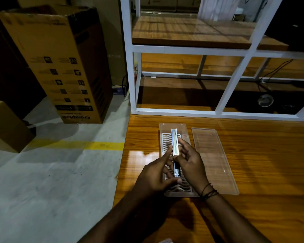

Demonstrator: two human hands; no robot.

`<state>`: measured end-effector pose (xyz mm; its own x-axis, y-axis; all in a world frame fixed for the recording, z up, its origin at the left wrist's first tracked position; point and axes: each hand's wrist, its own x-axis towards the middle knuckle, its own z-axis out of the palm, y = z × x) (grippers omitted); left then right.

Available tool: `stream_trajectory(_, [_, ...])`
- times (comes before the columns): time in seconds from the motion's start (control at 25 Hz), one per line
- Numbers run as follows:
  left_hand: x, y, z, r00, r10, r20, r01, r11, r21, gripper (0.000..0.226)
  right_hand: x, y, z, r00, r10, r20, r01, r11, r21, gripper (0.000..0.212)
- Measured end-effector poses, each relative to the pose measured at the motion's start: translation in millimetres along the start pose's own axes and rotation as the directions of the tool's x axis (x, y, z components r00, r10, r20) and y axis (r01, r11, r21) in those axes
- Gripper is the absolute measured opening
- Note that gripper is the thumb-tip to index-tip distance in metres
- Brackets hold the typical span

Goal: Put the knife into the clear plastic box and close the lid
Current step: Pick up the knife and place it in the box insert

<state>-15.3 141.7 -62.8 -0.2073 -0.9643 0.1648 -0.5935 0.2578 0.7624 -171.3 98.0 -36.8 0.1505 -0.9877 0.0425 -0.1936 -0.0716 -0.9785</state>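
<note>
Head view of a glossy wooden tabletop point(253, 172), seen from above and behind the hands. The clear plastic box point(174, 126) lies open near the left edge of the tabletop, long axis running away from the viewer, with a white ribbed insert point(165, 142) covering its floor. The clear lid point(214, 158) lies flat on the tabletop just beside the box on its right, parallel to it and detached.

The knife point(175, 146), a slim silver utility-type cutter with a dark section toward its near end, is held lengthwise over the box, its far tip reaching toward the box's far end. Whether it already rests on the insert or is held slightly above it cannot be told from this angle.

The left hand point(154, 178) meets the knife from the left, index finger extended along the blade's left side and thumb beneath the near end. The right hand point(191, 165) meets it from the right, fingers loosely curled, fingertips touching the knife's right side at mid-length. Both hands thus pinch the knife between them. A dark thread band point(209, 191) circles the right wrist.

Beyond the far edge of the tabletop stands a white-framed shelf unit point(235, 81) with wooden shelves. On the concrete floor point(51, 181) to the left stand a tall cardboard carton point(60, 67) and a smaller cardboard box point(5, 125), with a yellow floor line point(95, 145) passing in front.
</note>
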Motion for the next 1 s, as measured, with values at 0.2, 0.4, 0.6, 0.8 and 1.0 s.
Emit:
stream_trajectory(0.2, [1,0,-1,1.000,0.012,0.008,-0.012,1.000,0.014,0.103,-2,-1,1,1.000,-0.008,0.008,0.007,1.000,0.019,0.062])
stream_trajectory(0.4, [0,-1,0,1.000,0.020,0.008,-0.020,1.000,0.012,0.103,-5,-3,1,1.000,-0.005,0.008,0.005,1.000,0.015,0.062])
stream_trajectory(0.6, [1,0,0,1.000,0.016,-0.003,-0.016,0.999,0.027,0.101,-6,-4,3,1.000,-0.001,-0.010,0.002,1.000,0.010,0.058])
stream_trajectory(0.8, [-1,0,0,1.000,0.011,-0.012,-0.011,1.000,0.020,0.097,-12,-8,4,0.999,-0.027,-0.046,0.027,1.000,0.000,0.045])
stream_trajectory(1.0, [-2,3,0,1.000,0.008,-0.030,-0.008,1.000,-0.001,0.093,-14,-8,4,0.998,-0.035,-0.046,0.035,0.999,-0.002,0.050])
